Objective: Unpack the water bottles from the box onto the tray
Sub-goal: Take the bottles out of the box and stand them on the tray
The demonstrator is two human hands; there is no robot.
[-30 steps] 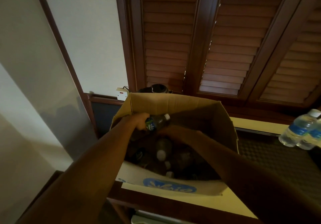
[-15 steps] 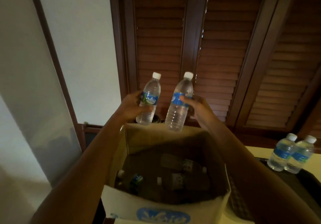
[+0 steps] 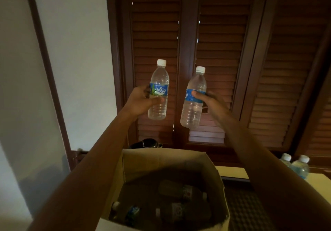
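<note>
The left hand has its grip wrapped around one water bottle held upright, and the right hand is closed around a second bottle whose cap leans slightly right — both are raised well above the open box, where more bottles lie on their sides. The tray lies low and to the right, with two standing bottles at its far edge — so the right hand is the nearer one and would likely set down first, base leading

Single head-worn view, wide-angle, looking forward and slightly down. Open box close beneath lens, both forearms reaching out from bottom corners; louvred shutters fill background straight ahead, wall at left.
</note>
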